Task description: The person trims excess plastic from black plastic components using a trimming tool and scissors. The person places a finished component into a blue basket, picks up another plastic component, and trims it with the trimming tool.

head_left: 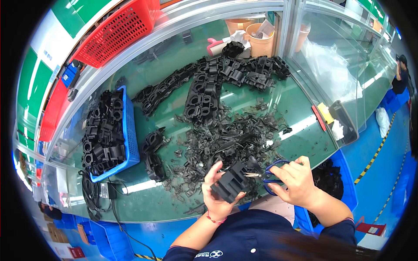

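Observation:
A black moulded plastic part [230, 184] sits in my left hand [214, 191], its fingers and thumb closed round the sides. My right hand [297, 179] grips a pair of scissors [271, 175] by its dark blue handles. The scissor blades reach left to the part's right edge; whether they touch it I cannot tell. Beyond my hands, a heap of thin black plastic scraps [226, 139] spreads over the green tabletop [165, 200]. Rows of similar black parts [202, 95] lie farther back.
A blue basket [132, 130] full of black parts stands at the left, with two loose parts [154, 154] beside it. Cables [91, 195] lie near the front left edge. Orange bins [260, 41] stand at the back. A dark tray [346, 124] sits right; a blue crate [348, 182] is below.

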The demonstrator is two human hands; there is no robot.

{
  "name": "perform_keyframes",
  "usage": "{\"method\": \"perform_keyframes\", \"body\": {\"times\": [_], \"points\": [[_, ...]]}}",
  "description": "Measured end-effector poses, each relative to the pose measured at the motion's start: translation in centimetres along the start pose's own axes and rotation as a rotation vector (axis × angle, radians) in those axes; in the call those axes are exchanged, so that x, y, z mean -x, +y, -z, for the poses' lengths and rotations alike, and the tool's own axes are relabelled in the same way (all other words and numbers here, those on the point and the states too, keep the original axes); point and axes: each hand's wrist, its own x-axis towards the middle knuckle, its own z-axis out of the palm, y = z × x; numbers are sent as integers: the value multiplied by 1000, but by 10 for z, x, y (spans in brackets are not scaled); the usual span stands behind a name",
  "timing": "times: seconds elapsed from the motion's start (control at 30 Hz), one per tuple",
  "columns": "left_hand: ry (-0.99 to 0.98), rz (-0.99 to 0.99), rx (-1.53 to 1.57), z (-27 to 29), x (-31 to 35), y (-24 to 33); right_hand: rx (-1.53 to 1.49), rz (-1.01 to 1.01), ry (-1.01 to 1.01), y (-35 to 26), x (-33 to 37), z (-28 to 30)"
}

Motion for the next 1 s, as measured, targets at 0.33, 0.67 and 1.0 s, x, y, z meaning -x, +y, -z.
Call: {"method": "perform_keyframes", "body": {"times": [0.33,0.67,1.0], "points": [[-40,-73,-309,-9,13,2,103,26,131,-3,0,-11],[-180,-61,-272,-9,20,2,202,89,167,2,-2,-7],[-96,-21,-271,-15,24,5,272,152,208,3,-5,-10]]}}
